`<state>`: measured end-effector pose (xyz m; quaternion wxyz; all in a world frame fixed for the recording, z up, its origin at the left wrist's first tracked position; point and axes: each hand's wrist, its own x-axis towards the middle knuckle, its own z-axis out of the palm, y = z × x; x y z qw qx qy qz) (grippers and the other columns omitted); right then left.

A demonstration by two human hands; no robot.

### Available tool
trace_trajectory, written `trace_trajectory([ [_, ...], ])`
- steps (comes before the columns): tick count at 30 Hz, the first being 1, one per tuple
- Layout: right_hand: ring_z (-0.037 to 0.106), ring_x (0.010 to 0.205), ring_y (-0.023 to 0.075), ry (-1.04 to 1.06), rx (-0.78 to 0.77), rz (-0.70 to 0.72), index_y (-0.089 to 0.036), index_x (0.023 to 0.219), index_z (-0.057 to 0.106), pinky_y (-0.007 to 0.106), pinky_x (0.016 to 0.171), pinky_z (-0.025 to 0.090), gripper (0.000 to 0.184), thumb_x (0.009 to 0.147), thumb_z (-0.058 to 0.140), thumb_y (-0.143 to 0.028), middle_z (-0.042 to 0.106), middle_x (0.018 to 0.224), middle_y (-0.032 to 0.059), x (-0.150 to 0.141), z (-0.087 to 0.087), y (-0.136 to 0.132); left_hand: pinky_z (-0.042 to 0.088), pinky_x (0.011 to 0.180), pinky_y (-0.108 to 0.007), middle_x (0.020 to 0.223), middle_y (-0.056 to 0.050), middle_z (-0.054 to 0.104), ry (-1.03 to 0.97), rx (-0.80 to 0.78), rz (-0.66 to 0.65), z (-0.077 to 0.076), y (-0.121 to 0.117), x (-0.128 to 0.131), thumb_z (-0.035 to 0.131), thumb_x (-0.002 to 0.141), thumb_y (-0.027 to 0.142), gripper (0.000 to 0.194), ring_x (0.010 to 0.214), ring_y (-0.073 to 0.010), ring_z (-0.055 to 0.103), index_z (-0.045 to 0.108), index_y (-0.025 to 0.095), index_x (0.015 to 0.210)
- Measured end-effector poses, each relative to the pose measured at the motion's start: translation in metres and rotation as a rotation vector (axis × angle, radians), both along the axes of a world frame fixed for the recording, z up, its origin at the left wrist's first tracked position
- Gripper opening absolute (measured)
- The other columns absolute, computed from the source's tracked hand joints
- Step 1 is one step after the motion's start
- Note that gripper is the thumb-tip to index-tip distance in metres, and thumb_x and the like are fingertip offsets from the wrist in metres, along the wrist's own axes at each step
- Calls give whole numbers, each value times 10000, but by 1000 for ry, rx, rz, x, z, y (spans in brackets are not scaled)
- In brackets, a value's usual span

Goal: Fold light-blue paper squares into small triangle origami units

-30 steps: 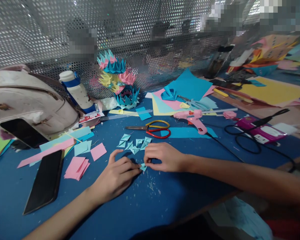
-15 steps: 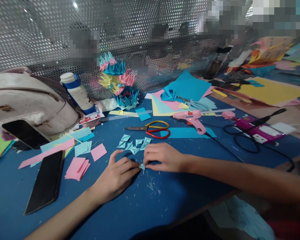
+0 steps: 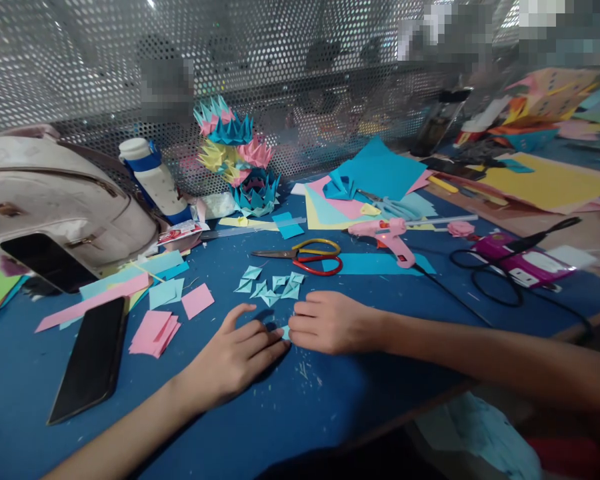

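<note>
A small light blue piece of paper (image 3: 286, 333) lies on the blue table between my two hands, mostly covered by fingers. From the left, the fingertips of my left hand (image 3: 243, 357) press on it, with one finger lifted and stretched out. My right hand (image 3: 333, 323) is curled, its fingertips closed on the paper's right side. Just beyond the hands sit several folded light blue paper pieces (image 3: 269, 296). Scissors (image 3: 316, 257) with one yellow and one red handle lie behind those, partly over a blue paper strip (image 3: 360, 265).
To the left are pink paper squares (image 3: 153, 335), a dark phone (image 3: 90, 363), a backpack (image 3: 55, 187) and a bottle (image 3: 156, 183). A pink glue gun (image 3: 387, 237) lies right of the scissors, its cable trailing to a purple power strip (image 3: 523, 263). Spiky folded-paper flowers (image 3: 254, 193) stand at the back.
My right hand has curled more and sits slightly lower, its fingers closer together. The left fingertips have shifted a little right over the light blue paper. The view has moved slightly.
</note>
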<state>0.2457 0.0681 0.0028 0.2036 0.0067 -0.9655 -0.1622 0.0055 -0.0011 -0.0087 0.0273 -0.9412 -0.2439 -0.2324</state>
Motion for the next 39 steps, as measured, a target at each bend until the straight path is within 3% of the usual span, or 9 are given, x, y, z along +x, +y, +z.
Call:
trace_trajectory([
  [3, 462, 706, 151, -34, -60, 26, -172, 802, 584, 312, 574, 248, 235, 988, 459, -100, 580, 739, 1, 1, -3, 5, 236, 1116, -464, 1024, -49, 739, -5, -8, -4, 2, 1, -2, 364, 1060, 145, 313, 892, -159, 629, 632, 149, 1220],
  [8, 487, 752, 156, -50, -424, -22, -181, 910, 609, 290, 629, 335, 214, 1016, 436, -249, 621, 852, 32, 1, -11, 12, 252, 1108, -479, 1049, -47, 732, -2, -23, 1, 1, 2, -4, 394, 1053, 159, 296, 897, -155, 619, 626, 186, 1235],
  [13, 516, 776, 151, -44, -606, -59, -167, 891, 598, 270, 658, 383, 173, 980, 457, -209, 612, 816, 28, 0, -13, 10, 248, 1102, -495, 1025, -55, 719, 5, -57, 20, 1, 1, -4, 371, 1050, 164, 319, 888, -166, 608, 614, 191, 1254],
  [22, 467, 718, 153, 7, -328, -55, -174, 911, 641, 293, 615, 329, 289, 1039, 407, -287, 620, 842, 26, 3, -11, 6, 184, 1129, -479, 1077, -68, 699, -4, -102, 27, -2, -1, -5, 362, 1044, 137, 321, 927, -173, 615, 597, 156, 1262],
  [26, 459, 717, 161, 10, -322, -86, -179, 869, 649, 300, 605, 306, 322, 1044, 401, -288, 612, 805, 24, 3, -10, 4, 178, 1125, -478, 1072, -71, 708, -4, -83, 18, -1, -1, -4, 350, 1052, 133, 324, 929, -180, 616, 597, 146, 1262],
  [35, 533, 823, 171, -23, -877, -197, -169, 874, 630, 287, 733, 398, 194, 988, 518, -278, 622, 818, 31, -2, -9, 6, 143, 1135, -464, 1095, -61, 704, -6, -121, 20, 1, -2, -2, 374, 1044, 135, 304, 959, -174, 615, 597, 149, 1250],
  [39, 542, 803, 161, -23, -975, -259, -175, 847, 620, 284, 735, 395, 138, 953, 562, -240, 609, 799, 11, -3, -6, 5, 144, 1132, -459, 1112, -65, 686, -13, -153, 50, 0, -3, -2, 377, 1024, 121, 317, 955, -174, 595, 586, 150, 1262],
])
